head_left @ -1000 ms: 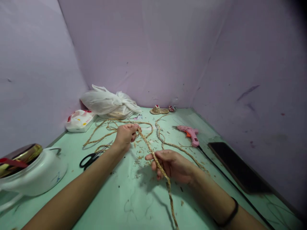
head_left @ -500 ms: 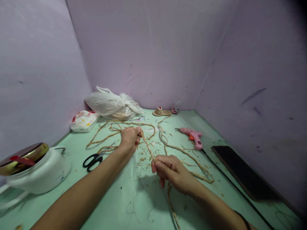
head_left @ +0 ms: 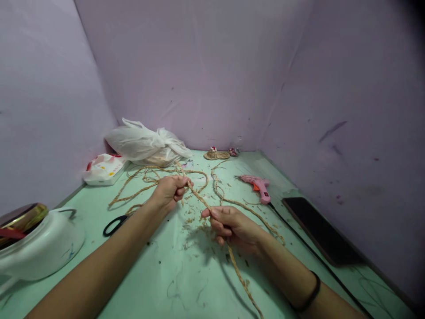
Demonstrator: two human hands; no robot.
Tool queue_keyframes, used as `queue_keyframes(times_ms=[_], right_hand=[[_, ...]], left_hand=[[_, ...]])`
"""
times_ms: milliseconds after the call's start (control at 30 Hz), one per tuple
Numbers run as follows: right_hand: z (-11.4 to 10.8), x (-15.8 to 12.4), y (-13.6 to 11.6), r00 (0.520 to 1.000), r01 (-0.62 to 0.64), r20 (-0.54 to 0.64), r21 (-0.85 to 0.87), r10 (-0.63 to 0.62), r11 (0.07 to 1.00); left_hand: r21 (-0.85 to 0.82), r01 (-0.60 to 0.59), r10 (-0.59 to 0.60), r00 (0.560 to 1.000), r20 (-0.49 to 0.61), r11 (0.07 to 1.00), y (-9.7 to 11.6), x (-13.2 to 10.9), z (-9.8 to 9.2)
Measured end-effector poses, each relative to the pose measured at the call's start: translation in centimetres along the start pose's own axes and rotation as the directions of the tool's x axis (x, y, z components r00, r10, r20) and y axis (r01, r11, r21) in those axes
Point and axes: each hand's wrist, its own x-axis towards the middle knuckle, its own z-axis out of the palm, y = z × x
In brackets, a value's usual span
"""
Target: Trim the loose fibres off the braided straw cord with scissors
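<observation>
A braided jute rope runs taut between my two hands above the green tabletop. My left hand is closed round the rope's far part, near the tangle of loose jute cord. My right hand is closed round the rope nearer to me. From that hand the rope trails down past the frame's bottom edge. Jute fibre scraps litter the table under the hands.
Black scissors lie left of my left forearm. A pink glue gun with a black cable lies to the right, beside a dark phone. A white pot stands at near left. A plastic bag, a white packet and a small woven piece sit at the back.
My right hand has slid along the rope, gripped it tighter half a second ago, and now sits slightly lower. My left hand keeps its hold.
</observation>
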Motion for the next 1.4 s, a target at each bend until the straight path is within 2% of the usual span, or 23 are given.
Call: queue_keyframes(times_ms=[67,133,267,367,567,733,833,900,967,1000,1067,1100,1167,1233,1300,1400], right_hand=[[-0.2,0.1,0.0,1.0,0.011,-0.012,-0.021,-0.011,1.0],[-0.1,0.2,0.1,0.999,0.029,-0.044,-0.065,-0.032,0.997],[0.8,-0.2,0.3,0.983,0.129,-0.087,-0.285,-0.16,0.95],[1.5,-0.4,0.4,0.966,0.185,-0.092,-0.399,-0.24,0.898],[0.5,0.2,0.3,0.981,0.08,-0.146,-0.276,-0.124,0.958],[0.5,0.1,0.2,0.977,0.119,-0.15,-0.222,-0.154,0.968],[0.5,0.1,0.0,0.955,0.155,-0.221,-0.199,-0.199,0.968],[0.3,0.1,-0.2,0.93,0.186,-0.29,-0.159,-0.226,0.97],[0.0,0.2,-0.3,0.912,0.202,-0.34,-0.116,-0.23,0.972],[-0.1,0.3,-0.3,0.91,0.205,-0.347,-0.102,-0.228,0.973],[-0.2,0.3,-0.3,0.913,0.208,-0.34,-0.094,-0.228,0.974],[-0.2,0.3,-0.3,0.914,0.209,-0.334,-0.098,-0.23,0.973],[-0.1,0.3,-0.2,0.914,0.205,-0.334,-0.105,-0.229,0.973],[0.0,0.3,-0.2,0.905,0.204,-0.36,-0.095,-0.225,0.974],[0.0,0.3,-0.3,0.891,0.213,-0.394,-0.077,-0.226,0.974],[-0.2,0.4,-0.2,0.888,0.219,-0.4,-0.063,-0.225,0.974]], left_hand=[[0.01,-0.044,0.045,0.998,-0.046,0.999,0.4,0.4,-0.9],[0.023,-0.08,0.081,0.993,-0.088,0.997,0.5,0.4,-1.1],[0.04,-0.095,0.1,0.982,-0.16,0.995,0.0,0.1,0.1],[0.051,-0.098,0.105,0.98,-0.172,0.994,-0.2,0.2,0.6],[0.102,-0.211,0.227,0.957,-0.182,0.972,-0.1,0.0,0.4],[0.21,-0.232,0.268,0.951,-0.158,0.95,-0.9,-0.3,1.1],[0.379,-0.173,0.214,0.974,-0.067,0.909,0.2,-0.5,0.3],[0.576,-0.154,0.189,0.982,0.0,0.803,1.7,-1.1,-1.1],[0.888,-0.172,0.213,0.973,0.086,0.426,3.0,-2.2,-3.1],[0.955,-0.154,0.208,0.973,0.102,0.253,3.4,-2.9,-4.1],[0.998,-0.004,0.159,0.987,0.016,-0.069,3.3,-4.2,-6.2],[0.981,0.064,0.132,0.99,-0.04,-0.183,2.8,-4.9,-7.1],[0.954,0.079,0.088,0.995,-0.056,-0.29,1.5,-5.8,-8.6],[0.938,0.087,0.062,0.996,-0.071,-0.335,0.3,-6.4,-9.8],[0.932,0.093,0.073,0.995,-0.072,-0.351,-0.2,-6.7,-10.6],[0.943,0.128,0.103,0.99,-0.1,-0.308,0.1,-7.0,-11.5]])
